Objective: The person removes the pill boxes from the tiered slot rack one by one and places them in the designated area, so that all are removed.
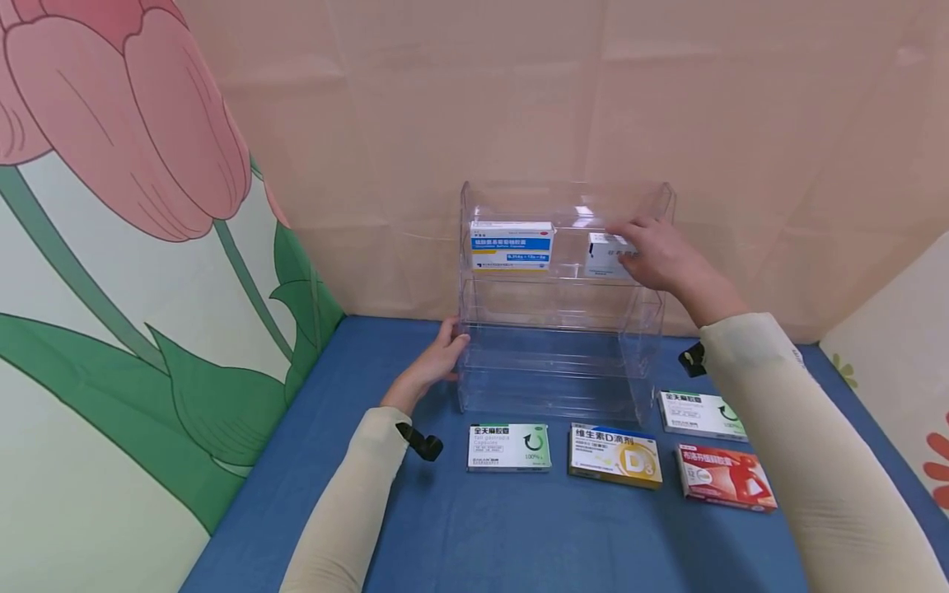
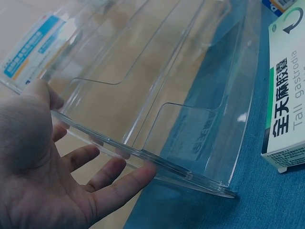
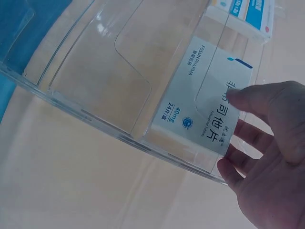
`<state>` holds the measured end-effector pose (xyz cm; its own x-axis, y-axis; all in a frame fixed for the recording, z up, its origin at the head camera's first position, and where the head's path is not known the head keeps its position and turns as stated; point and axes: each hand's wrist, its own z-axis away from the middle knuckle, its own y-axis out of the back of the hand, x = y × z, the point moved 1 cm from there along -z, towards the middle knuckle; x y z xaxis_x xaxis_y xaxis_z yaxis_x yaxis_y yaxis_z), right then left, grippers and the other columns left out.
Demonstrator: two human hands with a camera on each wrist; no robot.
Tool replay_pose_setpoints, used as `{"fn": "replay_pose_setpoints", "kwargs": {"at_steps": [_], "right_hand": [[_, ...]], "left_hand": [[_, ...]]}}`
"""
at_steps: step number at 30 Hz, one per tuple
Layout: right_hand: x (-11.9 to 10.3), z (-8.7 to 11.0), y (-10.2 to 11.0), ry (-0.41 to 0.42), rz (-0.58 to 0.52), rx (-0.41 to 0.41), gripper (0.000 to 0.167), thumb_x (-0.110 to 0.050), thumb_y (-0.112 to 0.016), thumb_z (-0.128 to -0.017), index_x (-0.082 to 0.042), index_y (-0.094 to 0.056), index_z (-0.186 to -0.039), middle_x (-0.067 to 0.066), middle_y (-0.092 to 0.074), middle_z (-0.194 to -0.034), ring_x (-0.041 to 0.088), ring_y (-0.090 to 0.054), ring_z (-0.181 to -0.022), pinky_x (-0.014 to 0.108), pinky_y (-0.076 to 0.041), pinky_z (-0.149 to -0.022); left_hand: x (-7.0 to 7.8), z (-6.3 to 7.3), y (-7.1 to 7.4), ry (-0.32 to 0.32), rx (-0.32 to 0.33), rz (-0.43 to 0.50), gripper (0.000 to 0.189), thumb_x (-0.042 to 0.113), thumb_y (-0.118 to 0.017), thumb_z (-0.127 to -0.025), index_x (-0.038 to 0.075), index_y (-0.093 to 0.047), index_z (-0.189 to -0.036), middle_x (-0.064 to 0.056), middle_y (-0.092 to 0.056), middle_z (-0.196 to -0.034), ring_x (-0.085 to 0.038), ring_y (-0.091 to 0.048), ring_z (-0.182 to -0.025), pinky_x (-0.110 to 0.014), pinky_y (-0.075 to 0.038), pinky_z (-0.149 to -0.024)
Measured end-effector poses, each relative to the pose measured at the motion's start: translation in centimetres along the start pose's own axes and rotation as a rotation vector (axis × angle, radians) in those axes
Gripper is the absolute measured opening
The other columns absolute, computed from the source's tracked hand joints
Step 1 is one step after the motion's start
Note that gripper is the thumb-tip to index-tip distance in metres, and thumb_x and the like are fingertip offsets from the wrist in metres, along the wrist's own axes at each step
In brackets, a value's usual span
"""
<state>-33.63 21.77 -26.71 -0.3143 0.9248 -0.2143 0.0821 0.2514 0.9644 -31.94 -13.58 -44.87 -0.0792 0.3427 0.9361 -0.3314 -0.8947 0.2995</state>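
Note:
A clear plastic tiered rack (image 1: 549, 350) stands on the blue table. My left hand (image 1: 437, 354) holds its left side edge; in the left wrist view, the thumb lies on one side of the clear panel and the fingers (image 2: 114, 176) on the other. At the top tier's right end, my right hand (image 1: 656, 255) pinches a white medicine box (image 3: 202, 98), thumb on its printed front and fingers behind. This box sits upright behind the tier's clear front lip. A blue-and-white medicine box (image 1: 511, 247) stands at the left of that tier.
On the table before the rack lie a green-and-white box (image 1: 508, 448), a yellow vitamin D box (image 1: 614, 455) and a red box (image 1: 726, 478). Another green-and-white box (image 1: 700, 414) lies by the rack's right side, near my right sleeve. A tan backdrop (image 1: 415, 165) hangs behind.

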Motion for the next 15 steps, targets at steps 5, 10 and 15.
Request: {"fn": "replay_pose_setpoints", "kwargs": {"at_steps": [5, 10, 15], "right_hand": [[-0.09, -0.2, -0.11, 0.012, 0.018, 0.018, 0.049, -0.006, -0.055, -0.099, -0.007, -0.049, -0.148, 0.025, -0.041, -0.151, 0.046, -0.036, -0.133, 0.064, -0.032, -0.112], [-0.1, -0.5, -0.43, -0.013, 0.011, 0.037, 0.044, -0.001, -0.051, -0.1, -0.007, -0.053, -0.144, 0.024, -0.043, -0.149, 0.044, -0.035, -0.132, 0.063, -0.028, -0.115], [-0.27, -0.63, -0.47, -0.018, -0.015, 0.076, 0.042, 0.002, -0.052, -0.099, -0.007, -0.057, -0.139, 0.025, -0.046, -0.145, 0.044, -0.036, -0.129, 0.063, -0.029, -0.113]], "left_hand": [[-0.01, 0.0, 0.01, -0.005, 0.0, 0.001, 0.058, 0.034, -0.037, -0.109, 0.022, -0.01, -0.159, -0.017, -0.016, -0.161, -0.04, -0.025, -0.149, -0.063, -0.048, -0.1], [-0.07, -0.01, -0.01, -0.016, -0.007, 0.002, 0.057, 0.033, -0.036, -0.11, 0.023, -0.01, -0.159, -0.017, -0.017, -0.16, -0.04, -0.025, -0.149, -0.063, -0.048, -0.1], [-0.16, -0.09, 0.1, -0.013, -0.007, -0.001, 0.058, 0.035, -0.037, -0.11, 0.023, -0.01, -0.159, -0.016, -0.017, -0.16, -0.039, -0.025, -0.149, -0.063, -0.048, -0.1]]}}
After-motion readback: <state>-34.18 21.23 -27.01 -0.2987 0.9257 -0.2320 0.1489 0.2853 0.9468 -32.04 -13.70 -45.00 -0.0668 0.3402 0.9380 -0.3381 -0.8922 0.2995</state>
